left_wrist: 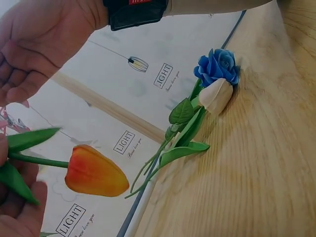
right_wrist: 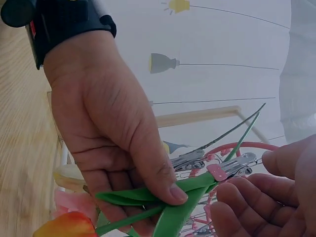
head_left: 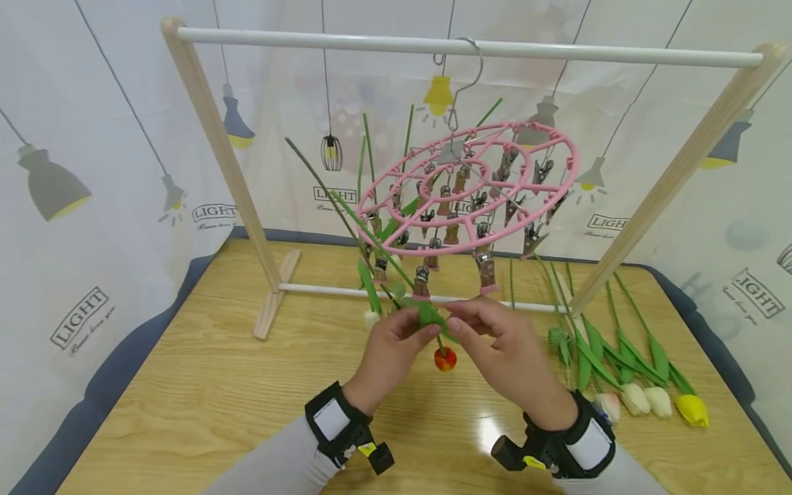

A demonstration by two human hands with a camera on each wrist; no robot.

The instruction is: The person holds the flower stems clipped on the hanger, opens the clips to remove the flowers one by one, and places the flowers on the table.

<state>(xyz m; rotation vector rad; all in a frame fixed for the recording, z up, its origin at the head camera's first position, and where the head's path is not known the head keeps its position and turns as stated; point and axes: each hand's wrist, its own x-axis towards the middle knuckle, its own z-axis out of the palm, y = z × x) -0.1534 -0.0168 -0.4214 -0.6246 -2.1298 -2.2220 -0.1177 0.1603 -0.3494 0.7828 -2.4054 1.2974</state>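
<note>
Orange and red, the tulip (head_left: 445, 358) hangs head down between our hands, above the wooden table (head_left: 204, 371) and below the edge of the round pink rack (head_left: 458, 251). Our right hand (head_left: 510, 350) pinches its leaves, thumb on one side and fingers on the other. Our left hand (head_left: 390, 347) is just beside it with bent fingers, but we cannot tell if they squeeze anything. A clip (right_wrist: 232, 167) with pink tips seems to bite the flower, on the stem or on a leaf; we cannot tell which.

We think the flower could drop if the clip has only a tiny bit of it, or only a slippery leaf. If we tug too hard, a leaf might pop off. The rack tilts and hangs from one hook (head_left: 481, 65), so a pull could make it swing, and more weight on the low side could tip it further.
</note>
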